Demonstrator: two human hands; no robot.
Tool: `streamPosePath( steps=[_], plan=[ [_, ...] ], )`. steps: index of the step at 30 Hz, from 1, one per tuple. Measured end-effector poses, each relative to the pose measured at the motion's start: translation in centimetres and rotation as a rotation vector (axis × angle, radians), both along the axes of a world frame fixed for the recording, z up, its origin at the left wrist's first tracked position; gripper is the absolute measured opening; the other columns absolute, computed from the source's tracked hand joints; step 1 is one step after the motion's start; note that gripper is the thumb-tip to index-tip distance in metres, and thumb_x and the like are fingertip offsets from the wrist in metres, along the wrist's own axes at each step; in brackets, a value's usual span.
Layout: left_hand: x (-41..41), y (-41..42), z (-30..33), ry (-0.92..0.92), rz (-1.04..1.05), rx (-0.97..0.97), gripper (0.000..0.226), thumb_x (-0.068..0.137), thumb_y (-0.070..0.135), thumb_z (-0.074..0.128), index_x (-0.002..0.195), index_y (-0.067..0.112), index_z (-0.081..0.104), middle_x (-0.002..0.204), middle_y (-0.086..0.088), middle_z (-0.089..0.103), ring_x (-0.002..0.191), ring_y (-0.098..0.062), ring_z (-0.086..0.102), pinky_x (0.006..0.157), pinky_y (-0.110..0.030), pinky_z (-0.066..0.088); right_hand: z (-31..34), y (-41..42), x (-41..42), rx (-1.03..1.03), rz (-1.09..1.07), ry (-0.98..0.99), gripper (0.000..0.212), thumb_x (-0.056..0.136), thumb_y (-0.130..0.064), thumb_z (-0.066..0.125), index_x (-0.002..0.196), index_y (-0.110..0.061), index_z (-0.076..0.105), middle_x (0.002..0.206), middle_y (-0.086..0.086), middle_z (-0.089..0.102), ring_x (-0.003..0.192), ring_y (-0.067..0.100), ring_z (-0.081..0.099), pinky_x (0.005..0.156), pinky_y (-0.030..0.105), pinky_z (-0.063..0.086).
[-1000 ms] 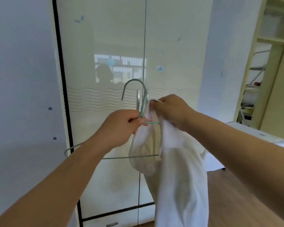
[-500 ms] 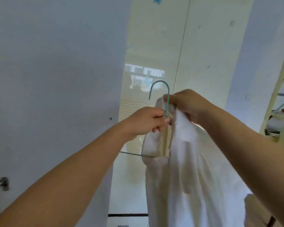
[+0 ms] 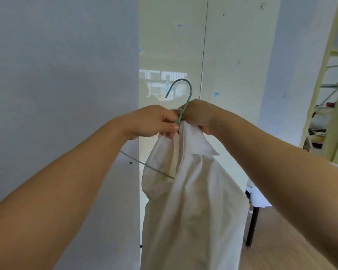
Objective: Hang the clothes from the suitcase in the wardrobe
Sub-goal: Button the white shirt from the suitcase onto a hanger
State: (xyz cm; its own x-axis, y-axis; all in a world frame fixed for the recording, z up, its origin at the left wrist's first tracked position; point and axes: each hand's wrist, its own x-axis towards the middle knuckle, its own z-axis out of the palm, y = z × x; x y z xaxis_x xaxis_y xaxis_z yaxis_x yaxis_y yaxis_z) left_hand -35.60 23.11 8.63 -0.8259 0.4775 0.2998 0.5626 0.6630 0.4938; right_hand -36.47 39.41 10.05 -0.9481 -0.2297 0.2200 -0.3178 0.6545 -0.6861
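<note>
White shirt point(image 3: 193, 201) on green hanger point(image 3: 180, 114), both hands' grip clamped there, wardrobe doors point(image 3: 203, 45) behind

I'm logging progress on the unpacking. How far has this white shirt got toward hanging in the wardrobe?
Done: the green wire hanger is partly inside the white shirt, its bar showing at the left shoulder. In hand: the left hand pinches the hanger neck while the right hand grips the collar. Left: seating the shirt fully, then hooking it inside the wardrobe, whose doors look closed.
</note>
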Motion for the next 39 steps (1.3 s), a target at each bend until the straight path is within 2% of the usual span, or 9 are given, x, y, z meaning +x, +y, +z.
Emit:
streamPosePath(
  steps=[4, 10, 15, 21, 25, 27, 33, 36, 39],
  plan=[
    [-0.5, 1.0, -1.6, 0.099, 0.068, 0.131, 0.036, 0.093, 0.021, 0.062, 0.063, 0.003, 0.052, 0.072, -0.001, 0.037, 0.066, -0.01, 0.036, 0.065, -0.03, 0.029, 0.1, 1.9, -0.9, -0.528, 0.051, -0.085, 0.017, 0.096, -0.026, 0.058, 0.094, -0.01, 0.066, 0.092, 0.009, 0.068, 0.078, 0.019, 0.064, 0.068, 0.028, 0.056],
    [-1.3, 2.1, -2.6, 0.063, 0.231, 0.227, 0.028, 0.094, 0.018, 0.058, 0.092, -0.009, 0.063, 0.082, -0.009, 0.053, 0.077, -0.016, 0.049, 0.071, -0.028, 0.035, -0.4, 3.6, -0.4, -0.458, 0.287, -0.087, 0.031, 0.093, -0.028, 0.06, 0.119, -0.011, 0.061, 0.109, 0.007, 0.069, 0.098, 0.019, 0.065, 0.09, 0.032, 0.053],
    [-1.9, 0.4, -1.8, 0.163, 0.459, 0.376, 0.022, 0.093, 0.021, 0.06, 0.1, 0.004, 0.073, 0.098, -0.014, 0.067, 0.084, -0.017, 0.055, 0.065, -0.024, 0.037, -2.9, 6.9, -0.8, 0.239, 0.002, 0.223, 0.064, 0.059, -0.051, 0.085, 0.101, -0.017, 0.05, 0.098, -0.003, 0.053, 0.084, 0.011, 0.052, 0.068, 0.023, 0.041],
    [-2.9, 0.3, -0.9, 0.157, 0.583, 0.488, 0.022, 0.092, 0.021, 0.062, 0.108, 0.008, 0.071, 0.11, -0.014, 0.067, 0.092, -0.019, 0.056, 0.077, -0.026, 0.042, -9.0, 7.8, -1.9, 0.64, -0.166, 0.545, 0.081, 0.046, -0.068, 0.08, 0.108, -0.019, 0.061, 0.139, 0.008, 0.034, 0.134, 0.028, 0.024, 0.11, 0.046, 0.019],
    [-3.0, 0.1, -0.9, 0.113, 0.58, 0.553, 0.018, 0.092, 0.02, 0.064, 0.104, 0.011, 0.072, 0.102, -0.011, 0.067, 0.092, -0.017, 0.057, 0.085, -0.027, 0.044, -12.3, 8.3, -4.2, 0.6, -0.324, 0.929, 0.018, 0.058, -0.011, 0.081, 0.069, -0.007, 0.067, 0.104, 0.014, 0.061, 0.104, 0.037, 0.053, 0.086, 0.045, 0.038],
    [-2.8, -0.3, -1.1, 0.096, 0.573, 0.561, 0.014, 0.092, 0.019, 0.064, 0.101, 0.013, 0.072, 0.096, -0.007, 0.066, 0.091, -0.017, 0.057, 0.085, -0.027, 0.044, -12.2, 9.0, -5.1, 0.506, -0.349, 0.902, 0.006, 0.07, -0.007, 0.073, 0.067, -0.006, 0.068, 0.091, 0.013, 0.06, 0.091, 0.036, 0.055, 0.074, 0.041, 0.039],
    [-2.9, -1.6, -1.6, 0.052, 0.588, 0.594, 0.015, 0.093, 0.017, 0.062, 0.105, 0.011, 0.069, 0.105, -0.008, 0.065, 0.095, -0.017, 0.056, 0.088, -0.027, 0.046, -12.1, 8.4, -3.9, 0.528, -0.1, 0.881, 0.067, 0.055, -0.08, 0.057, 0.079, -0.017, 0.062, 0.09, 0.002, 0.053, 0.087, 0.022, 0.047, 0.076, 0.037, 0.038],
    [-3.2, -1.7, -1.5, 0.035, 0.595, 0.585, 0.021, 0.093, 0.016, 0.061, 0.111, 0.007, 0.068, 0.106, -0.009, 0.063, 0.096, -0.018, 0.055, 0.093, -0.029, 0.045, -13.4, 5.5, -4.1, 0.667, -0.095, 0.964, 0.029, 0.06, -0.036, 0.076, 0.067, -0.013, 0.06, 0.079, 0.006, 0.053, 0.075, 0.027, 0.051, 0.066, 0.035, 0.04],
    [-3.0, -2.7, -1.6, 0.035, 0.587, 0.6, 0.014, 0.094, 0.016, 0.061, 0.104, 0.01, 0.069, 0.102, -0.006, 0.064, 0.092, -0.016, 0.056, 0.086, -0.027, 0.045, -12.3, 4.3, -5.4, 0.457, -0.228, 0.927, 0.006, 0.064, -0.007, 0.054, 0.066, -0.005, 0.058, 0.073, 0.014, 0.055, 0.071, 0.035, 0.056, 0.058, 0.034, 0.035]
  ],
)
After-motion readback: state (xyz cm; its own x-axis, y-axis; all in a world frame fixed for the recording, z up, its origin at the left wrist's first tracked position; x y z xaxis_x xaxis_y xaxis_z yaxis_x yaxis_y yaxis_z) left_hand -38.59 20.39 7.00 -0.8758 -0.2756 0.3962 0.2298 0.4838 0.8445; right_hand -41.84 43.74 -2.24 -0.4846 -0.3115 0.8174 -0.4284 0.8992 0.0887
